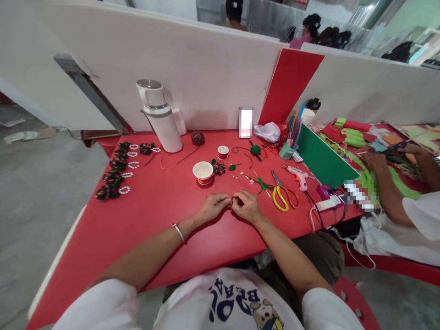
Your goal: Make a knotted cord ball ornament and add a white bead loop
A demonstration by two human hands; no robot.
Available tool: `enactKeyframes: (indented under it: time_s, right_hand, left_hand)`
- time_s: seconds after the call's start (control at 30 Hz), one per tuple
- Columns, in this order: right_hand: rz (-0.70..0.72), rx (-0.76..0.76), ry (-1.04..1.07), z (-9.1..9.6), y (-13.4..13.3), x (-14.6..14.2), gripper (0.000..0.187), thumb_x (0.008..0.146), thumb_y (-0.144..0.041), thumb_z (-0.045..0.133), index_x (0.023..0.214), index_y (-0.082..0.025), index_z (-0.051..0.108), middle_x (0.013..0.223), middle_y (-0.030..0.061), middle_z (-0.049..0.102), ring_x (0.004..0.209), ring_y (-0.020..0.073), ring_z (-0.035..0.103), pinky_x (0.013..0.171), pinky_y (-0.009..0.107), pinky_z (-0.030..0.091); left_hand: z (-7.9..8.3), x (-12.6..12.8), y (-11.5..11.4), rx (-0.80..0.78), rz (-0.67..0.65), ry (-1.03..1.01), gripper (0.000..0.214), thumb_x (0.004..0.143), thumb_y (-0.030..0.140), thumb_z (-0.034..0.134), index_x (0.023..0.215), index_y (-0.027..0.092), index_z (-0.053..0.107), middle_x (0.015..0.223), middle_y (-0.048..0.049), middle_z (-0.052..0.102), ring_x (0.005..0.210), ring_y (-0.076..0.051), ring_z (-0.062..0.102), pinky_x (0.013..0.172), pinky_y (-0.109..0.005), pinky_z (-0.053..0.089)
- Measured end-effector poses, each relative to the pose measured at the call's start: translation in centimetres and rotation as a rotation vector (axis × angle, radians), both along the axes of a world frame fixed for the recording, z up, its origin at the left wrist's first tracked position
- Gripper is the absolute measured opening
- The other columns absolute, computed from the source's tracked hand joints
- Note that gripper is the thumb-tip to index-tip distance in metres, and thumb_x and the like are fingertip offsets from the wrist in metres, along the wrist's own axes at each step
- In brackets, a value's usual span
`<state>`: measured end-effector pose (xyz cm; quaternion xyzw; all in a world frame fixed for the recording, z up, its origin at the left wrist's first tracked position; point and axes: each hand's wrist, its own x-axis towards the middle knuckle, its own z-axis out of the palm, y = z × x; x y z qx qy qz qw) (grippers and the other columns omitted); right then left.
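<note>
My left hand (213, 207) and my right hand (245, 206) meet over the red table (154, 215), fingertips pinched together on something tiny that I cannot make out. A silver bangle sits on my left wrist. Just beyond my hands lie loose white beads (248, 178) and a small paper cup (203, 173) with white beads inside. Beside the cup lie a dark yarn flower (219, 168) and a red thread spool (223, 152).
Yellow-handled scissors (280, 195), a pink glue gun (299, 176) and a white kettle (160, 114) stand on the table. Finished bead-and-yarn pieces (118, 176) line the left. Another person's arm (385, 183) works with green paper at the right. A white partition (172, 68) backs the table.
</note>
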<state>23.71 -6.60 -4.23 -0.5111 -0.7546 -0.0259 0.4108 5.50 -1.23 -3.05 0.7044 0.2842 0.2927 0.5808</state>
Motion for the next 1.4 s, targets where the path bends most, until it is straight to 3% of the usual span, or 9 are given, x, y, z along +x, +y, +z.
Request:
enactKeyframes:
  time_s: [0.2, 0.33, 0.5, 0.63, 0.73, 0.87, 1.07, 1.2, 1.4]
  right_hand:
    - [-0.009, -0.165, 0.157, -0.4, 0.2, 0.2, 0.006, 0.087, -0.022, 0.058, 0.086, -0.021, 0.064, 0.073, 0.0018, 0.066, 0.066, 0.0152, 0.06, 0.066, 0.026, 0.049]
    - [0.029, -0.268, 0.301, -0.2, 0.6, 0.4, 0.013, 0.09, -0.026, 0.058, 0.09, -0.02, 0.069, 0.077, 0.003, 0.069, 0.068, 0.0153, 0.062, 0.069, 0.027, 0.051]
    - [0.177, -0.514, 0.587, 0.5, 0.8, 1.2, 0.028, 0.1, -0.034, 0.052, 0.109, -0.02, 0.075, 0.09, 0.004, 0.076, 0.069, 0.0139, 0.065, 0.067, 0.027, 0.054]
    - [0.21, -0.592, 0.749, 0.7, 0.8, 1.1, 0.038, 0.1, -0.043, 0.054, 0.125, -0.021, 0.071, 0.092, 0.0031, 0.074, 0.061, 0.0108, 0.059, 0.058, 0.024, 0.051]
    - [0.137, -0.527, 0.678, 0.8, 0.9, 0.8, 0.03, 0.092, -0.044, 0.069, 0.11, -0.021, 0.076, 0.091, 0.0042, 0.074, 0.073, 0.0141, 0.064, 0.068, 0.026, 0.053]
    - [0.071, -0.461, 0.548, 1.0, 1.1, 0.6, 0.022, 0.095, -0.036, 0.065, 0.081, -0.02, 0.073, 0.078, 0.0031, 0.072, 0.074, 0.0157, 0.064, 0.073, 0.027, 0.052]
    - [0.024, -0.46, 0.453, 0.9, 1.0, 0.6, 0.028, 0.1, -0.033, 0.057, 0.077, -0.021, 0.064, 0.075, 0.0005, 0.068, 0.072, 0.0145, 0.061, 0.071, 0.026, 0.047]
    - [0.013, -0.406, 0.323, 0.8, 0.7, 0.5, 0.033, 0.105, -0.036, 0.049, 0.077, -0.022, 0.058, 0.075, 0.0008, 0.062, 0.072, 0.0152, 0.057, 0.073, 0.028, 0.044]
    - [-0.016, -0.368, 0.197, 0.6, 0.6, 0.6, 0.04, 0.108, -0.039, 0.041, 0.072, -0.023, 0.049, 0.07, 0.0006, 0.053, 0.068, 0.0159, 0.052, 0.07, 0.029, 0.041]
  left_hand:
    - [0.1, 0.5, 0.1, 0.0, 0.069, -0.043, 0.035, 0.086, 0.046, 0.067, 0.07, 0.015, 0.066, 0.067, -0.0018, 0.065, 0.066, -0.013, 0.057, 0.068, -0.025, 0.048]
    - [0.1, 0.7, 0.1, -0.174, 0.1, -0.096, 0.04, 0.082, 0.052, 0.074, 0.072, 0.014, 0.068, 0.068, -0.0036, 0.067, 0.064, -0.013, 0.058, 0.064, -0.025, 0.048]
    - [0.2, 0.7, 0.2, -0.4, 0.105, -0.113, 0.05, 0.082, 0.063, 0.074, 0.078, 0.013, 0.07, 0.049, 0.004, 0.05, 0.04, -0.006, 0.034, 0.042, -0.022, 0.025]
    - [0.4, 0.5, 0.3, -0.407, 0.079, -0.113, 0.052, 0.083, 0.066, 0.073, 0.08, 0.014, 0.069, 0.044, 0.0068, 0.044, 0.036, -0.006, 0.034, 0.039, -0.021, 0.025]
    - [0.3, 0.5, 0.2, -0.402, 0.086, -0.102, 0.05, 0.083, 0.064, 0.074, 0.08, 0.015, 0.068, 0.042, 0.0076, 0.043, 0.036, -0.007, 0.035, 0.039, -0.021, 0.028]
    - [0.4, 0.7, 0.1, -0.379, 0.082, -0.094, 0.045, 0.083, 0.058, 0.074, 0.078, 0.013, 0.07, 0.048, 0.0044, 0.05, 0.04, -0.006, 0.036, 0.043, -0.021, 0.03]
    - [0.9, 0.7, 0.1, -0.119, 0.121, -0.037, 0.033, 0.086, 0.044, 0.071, 0.073, 0.014, 0.074, 0.075, -0.0081, 0.074, 0.072, -0.017, 0.066, 0.073, -0.028, 0.052]
    - [1.0, 0.6, 0.1, -0.07, 0.098, -0.004, 0.034, 0.089, 0.045, 0.068, 0.073, 0.015, 0.074, 0.075, -0.0081, 0.075, 0.072, -0.018, 0.068, 0.075, -0.029, 0.054]
    - [0.9, 0.6, 0.0, -0.144, 0.054, -0.006, 0.04, 0.085, 0.054, 0.071, 0.073, 0.015, 0.073, 0.074, -0.0079, 0.076, 0.072, -0.019, 0.068, 0.073, -0.03, 0.055]
